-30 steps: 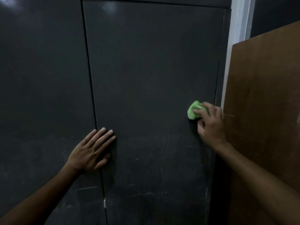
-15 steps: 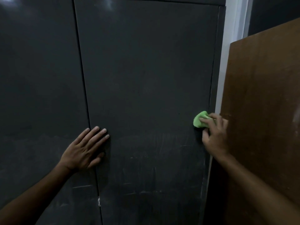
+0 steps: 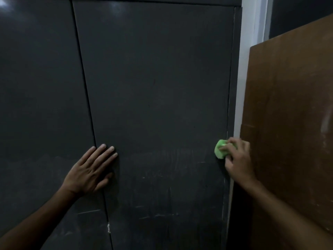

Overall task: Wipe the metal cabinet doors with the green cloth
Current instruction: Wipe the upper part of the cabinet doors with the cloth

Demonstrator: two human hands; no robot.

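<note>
The cloth (image 3: 220, 149) is a bunched green wad with no clear long axis, pressed against the right door (image 3: 158, 105) low at its right edge, just beside the frame. The right hand (image 3: 237, 158) grips it, fingers curled over the top, forearm rising from the lower right. The left hand (image 3: 90, 171) lies flat, fingers straight and close together, pointing up and right across the seam between the left door (image 3: 39, 105) and the right one. No writing shows on either door (only pale scuffs lower down). A brown board (image 3: 292, 132) stands at right.
</note>
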